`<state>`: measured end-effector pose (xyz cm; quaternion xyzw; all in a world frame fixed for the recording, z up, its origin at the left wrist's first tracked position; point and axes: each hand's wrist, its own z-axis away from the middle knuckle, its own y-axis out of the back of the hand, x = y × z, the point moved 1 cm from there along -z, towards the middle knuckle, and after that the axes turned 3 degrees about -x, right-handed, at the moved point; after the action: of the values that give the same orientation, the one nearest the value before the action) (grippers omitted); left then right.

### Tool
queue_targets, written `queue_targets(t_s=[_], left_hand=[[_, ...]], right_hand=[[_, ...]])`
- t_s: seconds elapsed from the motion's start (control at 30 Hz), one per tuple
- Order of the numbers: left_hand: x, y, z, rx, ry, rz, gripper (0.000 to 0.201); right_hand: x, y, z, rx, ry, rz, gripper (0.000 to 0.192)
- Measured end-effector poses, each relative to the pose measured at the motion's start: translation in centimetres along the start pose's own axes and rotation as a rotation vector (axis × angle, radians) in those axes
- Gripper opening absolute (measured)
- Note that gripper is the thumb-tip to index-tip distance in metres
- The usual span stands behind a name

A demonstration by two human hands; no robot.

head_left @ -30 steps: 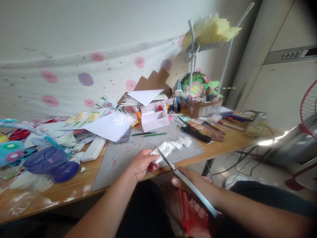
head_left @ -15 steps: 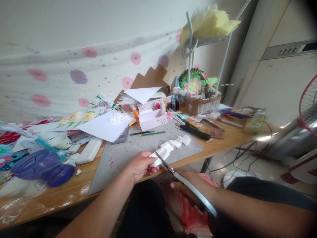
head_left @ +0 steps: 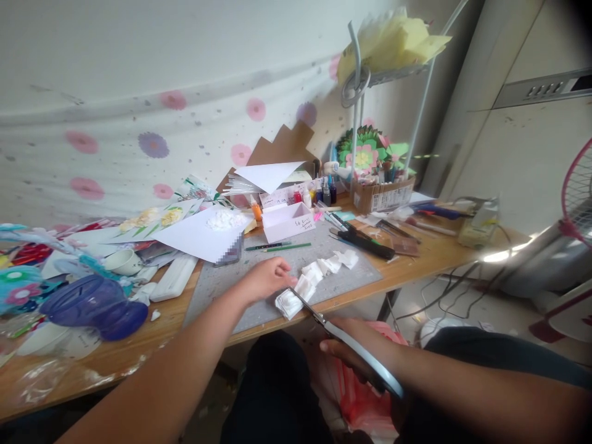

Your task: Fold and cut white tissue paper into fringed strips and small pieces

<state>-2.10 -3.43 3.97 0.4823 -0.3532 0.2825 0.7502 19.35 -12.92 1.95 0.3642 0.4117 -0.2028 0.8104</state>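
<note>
My right hand [head_left: 354,354] is wrapped round the handles of a large pair of scissors [head_left: 311,304], just off the table's front edge. The narrow blades look closed, pointing up and left over the white paper. A row of crumpled white tissue pieces [head_left: 314,271] runs across the grey cutting mat [head_left: 222,308]. The nearest stack of folded tissue [head_left: 287,302] lies at the mat's front edge, beside the blade tips. Just above and left of that stack hovers my left hand [head_left: 271,277], its fingers loosely bent and apart, with nothing visible in them.
A white paper box [head_left: 289,223], green pencil [head_left: 289,247] and paint bottles [head_left: 326,191] are behind the mat. Left stand a purple vase-shaped container [head_left: 97,308] and paper sheet [head_left: 198,234]; right are a black tool [head_left: 365,245] and cardboard box [head_left: 383,195]. Below is a red plastic basket [head_left: 365,394].
My left hand has let go of the tissue stack and lifted up and back from it. The stack now lies at the mat's edge. My right hand with the scissors has barely moved.
</note>
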Motion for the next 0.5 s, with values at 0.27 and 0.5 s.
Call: queue_targets(t_s=[0.27,0.5], left_hand=[[1.4,-1.1,-4.2,-0.314,-0.009,-0.146,0.042],[0.8,-0.7,-5.0,-0.348,-0.033,-0.156,0.043]], right_hand=[[0.2,-0.1,-0.7,-0.025,-0.051,0.11,0.023],[-0.7,0.2,-0.8,-0.036,-0.063,0.072,0.017]])
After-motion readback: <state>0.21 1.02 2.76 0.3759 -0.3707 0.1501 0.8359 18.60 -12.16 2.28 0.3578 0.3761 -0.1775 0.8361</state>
